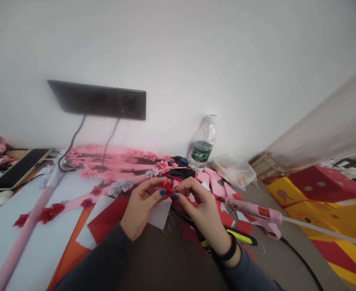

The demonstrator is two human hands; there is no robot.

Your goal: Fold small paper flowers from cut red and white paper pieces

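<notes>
A small red paper flower [167, 187] is pinched between my two hands over the middle of the table. My left hand [142, 204] grips its left side with thumb and fingers. My right hand [200, 206] closes on its right side, thumb and index finger at the petals. Just below the left hand lie a red paper square [108, 218] and a white paper piece [160, 213]. Beneath the right wrist is a yellow and black utility knife [241, 236]. Red and pink paper scraps [216, 186] are scattered beyond the right hand.
A pink glue gun [256, 210] with a white glue stick and black cord lies at right. A water bottle [202, 143] stands against the wall. Pink branches with paper flowers [117, 167] stretch across the left and back. Yellow and red boxes [311, 202] are at far right, a phone [19, 169] far left.
</notes>
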